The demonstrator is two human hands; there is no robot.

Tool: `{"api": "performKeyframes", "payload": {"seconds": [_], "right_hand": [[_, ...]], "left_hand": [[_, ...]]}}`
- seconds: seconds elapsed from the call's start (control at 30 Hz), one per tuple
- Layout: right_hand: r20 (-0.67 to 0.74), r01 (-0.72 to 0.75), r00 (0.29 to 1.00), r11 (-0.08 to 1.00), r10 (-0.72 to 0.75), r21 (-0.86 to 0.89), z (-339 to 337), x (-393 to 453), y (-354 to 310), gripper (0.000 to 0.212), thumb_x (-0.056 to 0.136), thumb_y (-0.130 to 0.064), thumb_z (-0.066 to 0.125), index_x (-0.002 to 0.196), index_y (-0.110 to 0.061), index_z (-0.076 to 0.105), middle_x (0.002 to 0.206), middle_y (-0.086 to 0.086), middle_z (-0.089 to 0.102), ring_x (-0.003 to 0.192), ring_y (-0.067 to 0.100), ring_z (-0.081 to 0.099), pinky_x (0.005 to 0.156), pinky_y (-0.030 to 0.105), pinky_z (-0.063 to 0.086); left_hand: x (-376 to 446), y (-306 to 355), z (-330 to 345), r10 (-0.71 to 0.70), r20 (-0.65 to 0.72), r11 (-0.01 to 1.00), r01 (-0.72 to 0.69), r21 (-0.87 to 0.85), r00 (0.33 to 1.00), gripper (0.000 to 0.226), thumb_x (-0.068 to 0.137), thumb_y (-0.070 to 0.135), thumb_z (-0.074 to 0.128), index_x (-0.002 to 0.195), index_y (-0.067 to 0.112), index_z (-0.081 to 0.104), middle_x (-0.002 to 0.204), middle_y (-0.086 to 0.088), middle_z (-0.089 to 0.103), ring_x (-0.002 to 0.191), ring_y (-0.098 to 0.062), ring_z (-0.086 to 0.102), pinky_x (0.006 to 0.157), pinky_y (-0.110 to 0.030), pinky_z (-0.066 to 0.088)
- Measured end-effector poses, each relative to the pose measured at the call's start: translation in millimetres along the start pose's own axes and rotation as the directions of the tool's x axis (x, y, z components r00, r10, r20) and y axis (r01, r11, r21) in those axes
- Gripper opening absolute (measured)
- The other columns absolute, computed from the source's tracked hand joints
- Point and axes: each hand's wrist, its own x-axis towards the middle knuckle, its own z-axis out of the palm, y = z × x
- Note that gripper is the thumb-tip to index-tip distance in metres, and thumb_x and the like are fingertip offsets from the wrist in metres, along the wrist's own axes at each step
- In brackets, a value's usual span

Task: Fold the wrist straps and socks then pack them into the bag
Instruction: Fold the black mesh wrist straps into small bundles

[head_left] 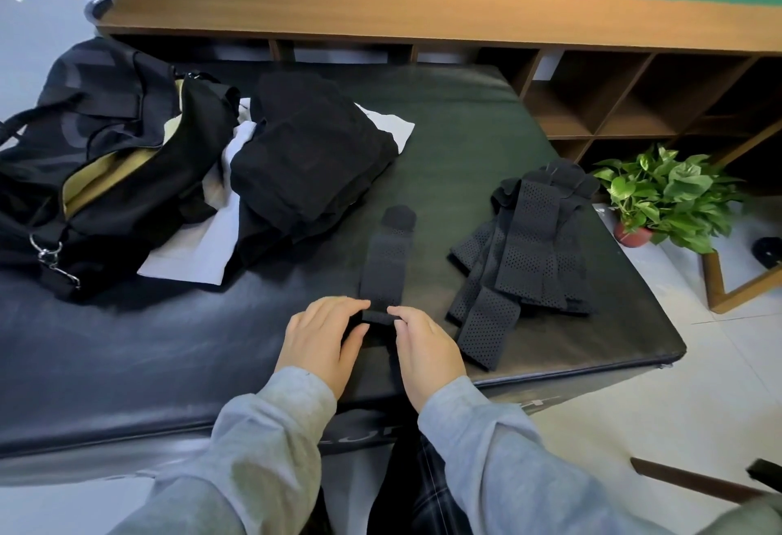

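Note:
One black perforated wrist strap [387,261] lies stretched out lengthwise on the black padded bench [486,119], its rounded end pointing away from me. My left hand [323,337] and my right hand [425,346] pinch its near end, which is rolled over into a small fold between my fingertips. To the right lies a loose pile of several more black perforated straps [529,255]. The black bag [97,162] sits open at the far left of the bench, showing its tan lining.
A stack of folded black and white clothes [309,162] lies between the bag and the strap. Wooden cubby shelves [613,102] stand behind the bench. A potted green plant [668,200] stands on the floor at the right, beside a wooden frame [736,289].

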Motion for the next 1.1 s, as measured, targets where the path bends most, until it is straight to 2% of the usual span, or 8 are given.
{"api": "performKeyframes", "payload": {"seconds": [0.07, 0.2, 0.33, 0.4, 0.47, 0.6, 0.93, 1.1], "right_hand": [[0.018, 0.001, 1.0, 0.996, -0.003, 0.084, -0.9, -3.3, 3.3, 0.03, 0.101, -0.024, 0.037, 0.126, -0.017, 0.051, 0.121, -0.001, 0.059, 0.114, 0.016, 0.053, 0.09, 0.017, 0.032], [-0.016, -0.122, 0.991, 0.951, 0.132, 0.285, -0.6, -6.6, 0.4, 0.024, 0.095, -0.029, 0.051, 0.117, -0.019, 0.047, 0.095, -0.002, 0.064, 0.094, 0.019, 0.061, 0.078, 0.024, 0.041], [0.03, -0.134, 0.991, 0.984, 0.132, 0.113, 1.2, -2.8, 0.0, 0.014, 0.097, -0.032, 0.047, 0.105, -0.021, 0.044, 0.065, -0.014, 0.04, 0.079, 0.024, 0.055, 0.068, 0.026, 0.032], [0.033, -0.118, 0.993, 0.989, 0.115, 0.085, -0.2, -1.2, -2.8, 0.018, 0.098, -0.031, 0.046, 0.112, -0.021, 0.049, 0.072, -0.014, 0.043, 0.084, 0.022, 0.056, 0.072, 0.025, 0.034], [0.031, -0.094, 0.995, 0.992, 0.092, 0.082, -1.1, -1.3, -5.1, 0.029, 0.097, -0.03, 0.048, 0.124, -0.021, 0.049, 0.101, -0.009, 0.054, 0.091, 0.019, 0.057, 0.079, 0.024, 0.037], [0.064, -0.087, 0.995, 0.994, 0.083, 0.067, -1.6, -0.7, -6.4, 0.043, 0.094, -0.027, 0.051, 0.136, -0.024, 0.041, 0.132, -0.009, 0.045, 0.1, 0.014, 0.056, 0.084, 0.025, 0.04], [0.086, -0.106, 0.991, 0.994, 0.105, 0.005, -2.3, 3.5, -6.2, 0.042, 0.098, -0.023, 0.043, 0.141, -0.025, 0.039, 0.13, -0.006, 0.041, 0.097, 0.019, 0.057, 0.082, 0.03, 0.043], [0.006, -0.1, 0.995, 0.99, 0.1, 0.099, -1.9, 0.1, -6.7, 0.03, 0.095, -0.024, 0.052, 0.125, -0.022, 0.057, 0.129, -0.006, 0.042, 0.095, 0.017, 0.058, 0.081, 0.028, 0.045]], "left_hand": [[0.0, 1.1, -3.0, -0.022, 0.024, 1.0, 0.022, -0.022, 0.999, 0.027, 0.089, 0.037, 0.046, 0.104, 0.024, 0.064, 0.097, 0.008, 0.064, 0.098, -0.006, 0.043, 0.086, -0.025, 0.029], [1.3, -0.8, -4.3, -0.155, 0.12, 0.983, 0.165, -0.077, 0.981, 0.02, 0.092, 0.028, 0.054, 0.109, 0.029, 0.063, 0.099, 0.008, 0.059, 0.098, -0.014, 0.048, 0.086, -0.023, 0.03], [1.8, 2.5, -5.5, -0.281, 0.109, 0.935, 0.298, -0.194, 0.953, 0.024, 0.089, 0.027, 0.059, 0.113, 0.023, 0.057, 0.089, 0.019, 0.052, 0.097, -0.014, 0.052, 0.088, -0.027, 0.041], [1.5, 4.3, -6.0, -0.317, 0.085, 0.918, 0.328, -0.223, 0.945, 0.024, 0.086, 0.025, 0.064, 0.107, 0.019, 0.053, 0.09, 0.013, 0.057, 0.095, -0.012, 0.052, 0.086, -0.024, 0.039], [1.6, 4.1, -5.3, -0.32, 0.085, 0.923, 0.331, -0.198, 0.944, 0.022, 0.085, 0.027, 0.065, 0.103, 0.022, 0.053, 0.093, 0.008, 0.058, 0.093, -0.013, 0.054, 0.085, -0.026, 0.042], [4.0, 4.4, -6.4, -0.267, 0.13, 0.952, 0.282, -0.117, 0.955, 0.029, 0.083, 0.033, 0.066, 0.11, 0.027, 0.059, 0.094, 0.013, 0.051, 0.098, -0.015, 0.052, 0.092, -0.029, 0.04], [1.6, 0.1, -1.6, -0.123, 0.036, 0.992, 0.123, 0.008, 0.992, 0.034, 0.079, 0.018, 0.062, 0.113, 0.021, 0.064, 0.101, 0.003, 0.065, 0.096, -0.024, 0.057, 0.083, -0.03, 0.037], [0.9, -2.2, -0.9, -0.136, -0.001, 0.987, 0.136, -0.088, 0.991, 0.027, 0.083, 0.014, 0.067, 0.109, 0.02, 0.065, 0.101, 0.01, 0.052, 0.094, -0.009, 0.043, 0.083, -0.031, 0.041]]}}
